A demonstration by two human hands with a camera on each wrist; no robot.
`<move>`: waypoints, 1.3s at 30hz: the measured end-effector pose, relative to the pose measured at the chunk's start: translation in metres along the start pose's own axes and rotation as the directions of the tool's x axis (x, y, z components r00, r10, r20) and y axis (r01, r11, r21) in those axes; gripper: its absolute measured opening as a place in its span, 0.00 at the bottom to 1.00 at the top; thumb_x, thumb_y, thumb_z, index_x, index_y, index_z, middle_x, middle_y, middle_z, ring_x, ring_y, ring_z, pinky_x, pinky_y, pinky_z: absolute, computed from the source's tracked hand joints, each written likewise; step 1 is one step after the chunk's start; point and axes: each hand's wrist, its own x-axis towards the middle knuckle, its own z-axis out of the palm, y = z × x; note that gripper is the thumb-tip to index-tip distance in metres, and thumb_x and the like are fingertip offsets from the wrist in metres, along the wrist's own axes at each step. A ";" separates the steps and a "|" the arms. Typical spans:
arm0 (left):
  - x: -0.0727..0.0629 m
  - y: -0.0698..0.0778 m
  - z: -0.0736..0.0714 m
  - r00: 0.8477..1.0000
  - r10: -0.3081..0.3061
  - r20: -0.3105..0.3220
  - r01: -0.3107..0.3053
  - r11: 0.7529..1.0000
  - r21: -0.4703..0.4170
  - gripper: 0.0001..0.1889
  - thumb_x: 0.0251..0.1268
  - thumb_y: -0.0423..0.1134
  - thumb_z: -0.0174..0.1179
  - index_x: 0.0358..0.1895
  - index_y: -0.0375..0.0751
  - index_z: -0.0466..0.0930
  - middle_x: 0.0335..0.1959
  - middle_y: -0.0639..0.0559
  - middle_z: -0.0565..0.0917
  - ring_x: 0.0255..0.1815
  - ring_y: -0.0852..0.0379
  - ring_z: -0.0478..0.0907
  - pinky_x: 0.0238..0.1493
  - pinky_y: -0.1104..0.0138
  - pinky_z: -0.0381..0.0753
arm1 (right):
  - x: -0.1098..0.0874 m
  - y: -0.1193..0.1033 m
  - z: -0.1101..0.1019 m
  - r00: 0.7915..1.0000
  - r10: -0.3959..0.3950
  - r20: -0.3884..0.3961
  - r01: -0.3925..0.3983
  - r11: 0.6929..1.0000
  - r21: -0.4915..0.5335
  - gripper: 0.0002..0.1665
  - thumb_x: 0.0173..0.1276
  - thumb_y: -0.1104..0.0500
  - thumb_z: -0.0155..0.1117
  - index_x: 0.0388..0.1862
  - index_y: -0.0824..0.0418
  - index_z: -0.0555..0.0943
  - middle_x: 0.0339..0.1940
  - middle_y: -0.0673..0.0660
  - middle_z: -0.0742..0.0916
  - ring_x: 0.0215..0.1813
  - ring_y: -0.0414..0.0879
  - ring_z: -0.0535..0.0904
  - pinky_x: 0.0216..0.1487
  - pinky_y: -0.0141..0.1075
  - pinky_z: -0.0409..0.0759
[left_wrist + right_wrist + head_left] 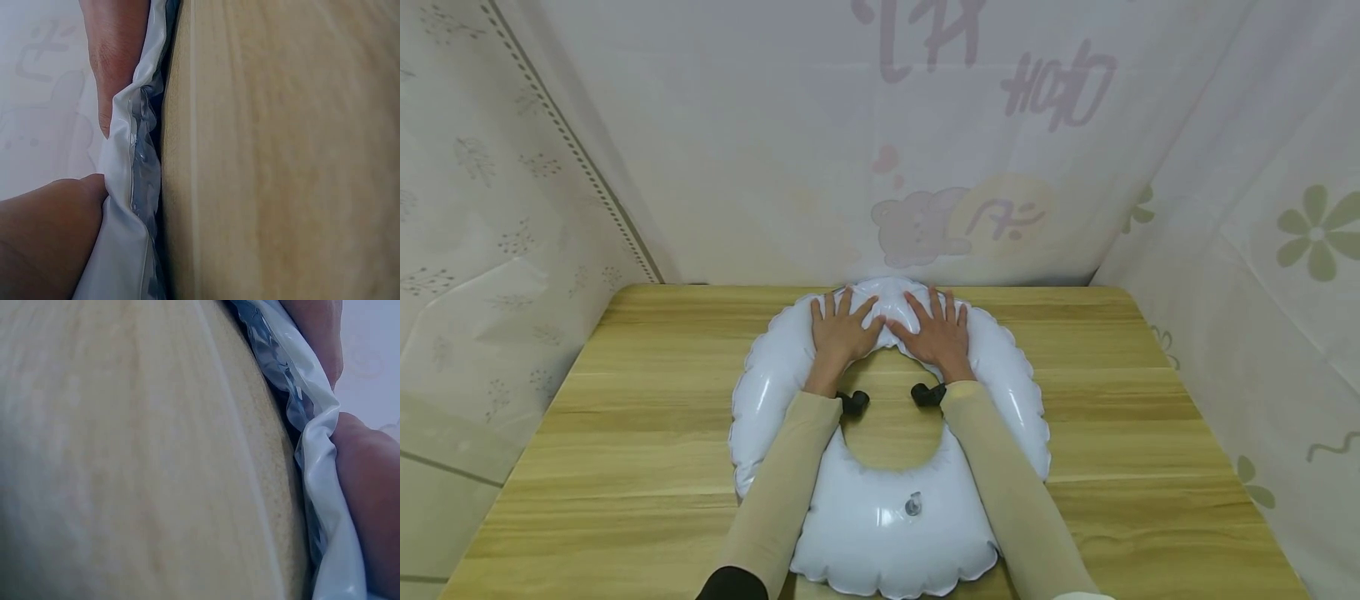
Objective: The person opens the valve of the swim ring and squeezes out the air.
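A white inflatable swim ring (887,542) lies flat on the wooden table, its scalloped seam running round the outer edge. My left hand (842,333) presses on the far part of the ring, fingers straight and spread. Beside it my right hand (936,333) presses the same way, the two thumbs close together near the inner edge. Under the hands the vinyl is dented and creased. A clear valve (913,504) sticks up on the near side. In the left wrist view the creased ring edge (122,181) runs beneath the thumbs; the right wrist view has a similar creased edge (322,456).
The wooden table (647,400) reaches back to a pale printed curtain (737,150). More patterned cloth hangs at the left (490,208) and right (1247,192). Black wrist mounts (853,404) show inside the ring's hole. Both forearms lie across the ring's sides.
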 end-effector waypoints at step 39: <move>0.001 0.001 0.001 1.000 -0.007 0.006 0.007 1.000 0.022 0.32 0.80 0.67 0.30 0.82 0.69 0.54 0.87 0.45 0.45 0.86 0.33 0.39 0.83 0.39 0.32 | 0.001 0.000 0.005 1.000 0.018 0.009 -0.018 1.000 -0.022 0.50 0.69 0.16 0.31 0.85 0.34 0.48 0.88 0.56 0.44 0.87 0.63 0.34 0.83 0.65 0.33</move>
